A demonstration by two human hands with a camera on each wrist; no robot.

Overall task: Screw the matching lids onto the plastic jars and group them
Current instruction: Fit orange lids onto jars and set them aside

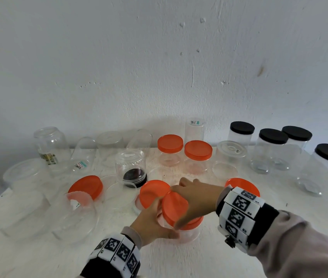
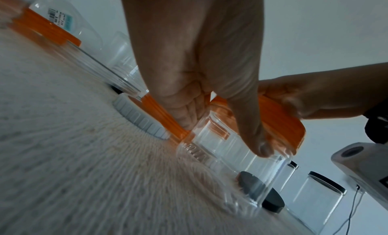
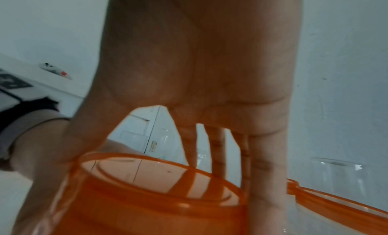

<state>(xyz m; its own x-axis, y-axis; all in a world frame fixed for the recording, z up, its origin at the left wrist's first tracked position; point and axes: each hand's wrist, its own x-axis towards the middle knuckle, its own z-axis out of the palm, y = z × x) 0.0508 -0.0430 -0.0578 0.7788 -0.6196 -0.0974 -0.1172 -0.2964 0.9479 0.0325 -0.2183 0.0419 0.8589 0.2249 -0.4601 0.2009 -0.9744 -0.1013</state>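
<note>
Item: clear plastic jar (image 1: 187,233), upright on the tabletop (image 1: 209,261), directly under my grip.

Left hand (image 1: 153,223): fingers curled round the jar's shoulder, bracing it, I judge, against turning.

Right hand (image 1: 195,195): fingers spread over the orange lid (image 1: 176,208), pinching its rim; the lid sits tilted on the mouth, seemingly not yet threaded.

Beyond the grip: two orange-lidded jars (image 1: 185,155) standing together. Far right of it: black-lidded jars (image 1: 271,147) grouped. Left: uncapped clear jars (image 1: 50,145), loose orange lid (image 1: 86,186).

white table (image 1: 219,257), scuffed white wall (image 1: 159,57)
</note>
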